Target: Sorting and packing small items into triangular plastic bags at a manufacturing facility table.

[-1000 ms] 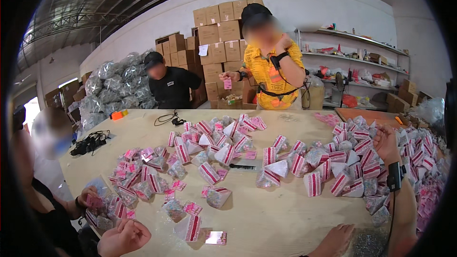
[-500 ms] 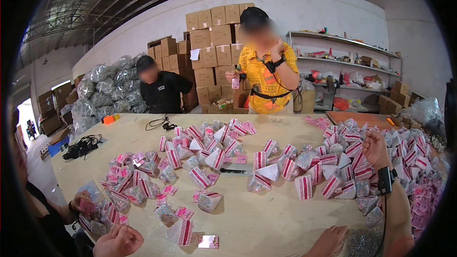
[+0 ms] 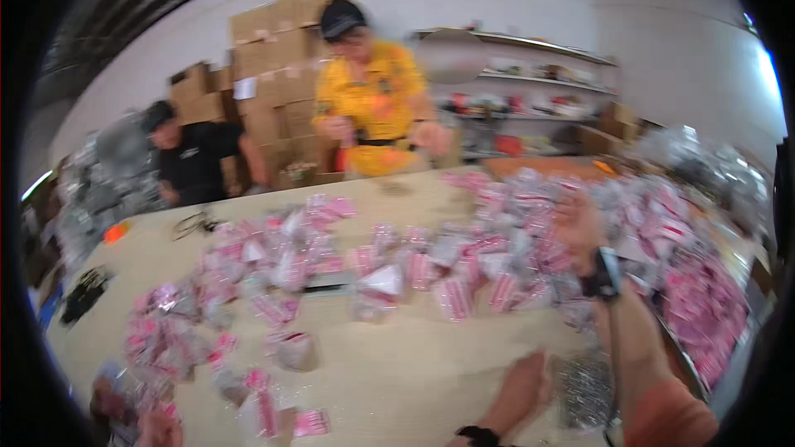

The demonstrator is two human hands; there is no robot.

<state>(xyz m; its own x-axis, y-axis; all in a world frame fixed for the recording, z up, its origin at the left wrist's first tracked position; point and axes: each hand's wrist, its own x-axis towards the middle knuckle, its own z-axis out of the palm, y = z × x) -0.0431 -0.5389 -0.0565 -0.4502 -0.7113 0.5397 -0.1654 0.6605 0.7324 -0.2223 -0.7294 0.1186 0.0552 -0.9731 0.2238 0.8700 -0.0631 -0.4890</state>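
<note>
The left hand rests open and empty on the worktop. The right hand reaches into the pink packets; its grip is too blurred to tell. Best to pinch one packet cleanly, without dragging its neighbours.

Motion-blurred pink packets, both hands' grip unreadable.

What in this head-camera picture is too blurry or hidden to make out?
- Head view, motion blur: the small pink-and-white packets show no detail.
- Right hand: blurred; grip unreadable.
- Left hand: fingers smeared; whether it touches the silvery pile is unclear.
- Table: near edge cut off.
</note>
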